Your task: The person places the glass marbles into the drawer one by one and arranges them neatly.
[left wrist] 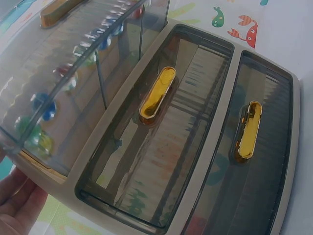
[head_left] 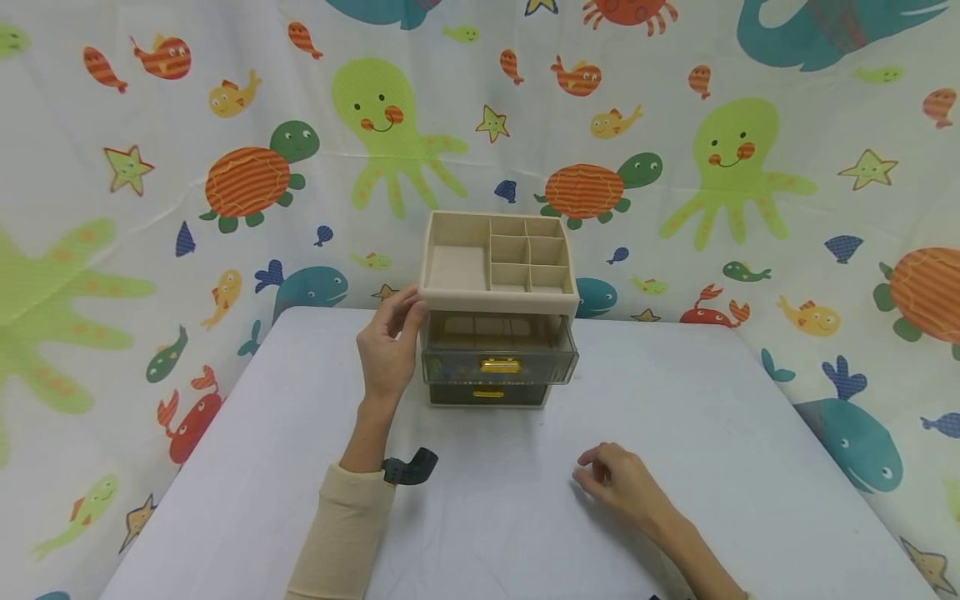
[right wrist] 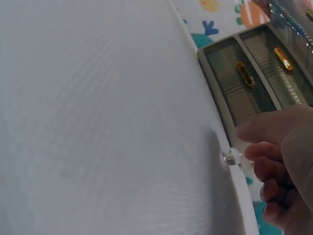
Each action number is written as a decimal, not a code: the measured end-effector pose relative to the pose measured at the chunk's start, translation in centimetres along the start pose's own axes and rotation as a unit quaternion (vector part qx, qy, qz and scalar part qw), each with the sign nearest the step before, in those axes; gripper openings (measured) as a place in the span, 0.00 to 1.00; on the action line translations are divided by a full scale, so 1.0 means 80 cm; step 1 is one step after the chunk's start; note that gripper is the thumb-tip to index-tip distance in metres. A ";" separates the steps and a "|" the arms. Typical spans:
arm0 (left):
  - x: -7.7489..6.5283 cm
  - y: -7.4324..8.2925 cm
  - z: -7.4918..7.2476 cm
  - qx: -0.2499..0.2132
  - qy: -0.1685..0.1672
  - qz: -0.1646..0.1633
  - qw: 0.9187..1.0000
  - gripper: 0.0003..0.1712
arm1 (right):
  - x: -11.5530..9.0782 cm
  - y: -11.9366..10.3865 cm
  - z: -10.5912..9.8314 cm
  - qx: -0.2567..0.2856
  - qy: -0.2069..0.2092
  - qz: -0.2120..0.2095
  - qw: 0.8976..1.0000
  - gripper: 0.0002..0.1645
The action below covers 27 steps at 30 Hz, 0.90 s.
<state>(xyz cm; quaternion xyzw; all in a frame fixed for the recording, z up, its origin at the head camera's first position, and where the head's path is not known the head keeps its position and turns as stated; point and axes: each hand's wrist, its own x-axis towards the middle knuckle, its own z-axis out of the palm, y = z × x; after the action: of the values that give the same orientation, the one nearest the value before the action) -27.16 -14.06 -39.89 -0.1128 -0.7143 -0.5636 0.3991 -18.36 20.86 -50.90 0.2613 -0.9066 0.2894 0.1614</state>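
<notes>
A beige desk organizer (head_left: 497, 306) with smoky see-through drawers and gold handles stands at the back of the table. Its top drawer (head_left: 457, 367) is pulled out, and several coloured marbles (left wrist: 45, 105) lie along the inside of its front. My left hand (head_left: 388, 346) touches the organizer's upper left side with fingers and thumb. Over the table at front right hovers my right hand (head_left: 618, 483), fingers loosely bent, a gap between thumb and index finger. A small clear ball, like a glass marble (right wrist: 232, 156), shows just past its fingertips in the right wrist view.
Open compartments (head_left: 459, 267) of different sizes fill the organizer's top. The middle drawer (left wrist: 161, 122) and bottom drawer (left wrist: 244, 142) are closed. The table (head_left: 675, 392) has a white cover, and a sea-animal curtain (head_left: 480, 50) hangs behind it.
</notes>
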 end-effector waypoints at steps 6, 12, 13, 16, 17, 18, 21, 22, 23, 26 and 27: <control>0.000 0.000 0.000 -0.002 -0.001 -0.002 1.000 0.19 | -0.002 0.002 -0.001 0.001 -0.035 0.014 0.999 0.09; 0.000 0.001 0.000 0.001 -0.001 -0.004 1.000 0.19 | -0.001 0.001 -0.004 -0.010 -0.096 0.082 0.992 0.06; 0.000 0.001 0.000 0.001 -0.001 -0.004 1.000 0.19 | -0.001 0.001 -0.004 -0.012 -0.103 0.091 0.990 0.06; 0.000 0.001 -0.001 -0.001 -0.001 -0.005 1.000 0.19 | 0.000 0.000 -0.004 -0.015 -0.114 0.103 0.988 0.06; 0.000 0.000 -0.001 -0.001 -0.001 -0.005 1.000 0.19 | 0.001 0.000 -0.004 -0.016 -0.115 0.105 0.988 0.06; 0.000 0.000 -0.001 -0.001 -0.001 -0.005 1.000 0.19 | 0.001 -0.001 -0.004 -0.016 -0.117 0.107 0.987 0.06; 0.000 -0.001 -0.001 0.001 -0.001 -0.007 1.000 0.19 | 0.001 -0.002 -0.005 -0.016 -0.118 0.110 0.987 0.05; 0.000 -0.002 -0.001 0.003 -0.002 -0.008 1.000 0.19 | 0.001 -0.002 -0.005 -0.016 -0.118 0.111 0.987 0.05; 0.000 -0.002 -0.001 0.005 -0.002 -0.008 1.000 0.19 | 0.001 -0.002 -0.005 -0.016 -0.118 0.112 0.987 0.05; 0.000 -0.002 -0.001 0.009 -0.003 -0.009 1.000 0.19 | 0.002 -0.003 -0.006 -0.017 -0.115 0.110 0.987 0.05; 0.000 -0.002 -0.001 0.009 -0.004 -0.009 1.000 0.19 | 0.002 -0.003 -0.007 -0.017 -0.113 0.108 0.988 0.05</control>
<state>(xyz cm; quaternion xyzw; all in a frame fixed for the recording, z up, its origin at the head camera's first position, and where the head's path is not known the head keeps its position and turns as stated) -27.25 -14.18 -40.00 -0.1047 -0.7220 -0.5600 0.3926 -18.30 20.95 -50.29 0.1896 -0.9468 0.2584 0.0305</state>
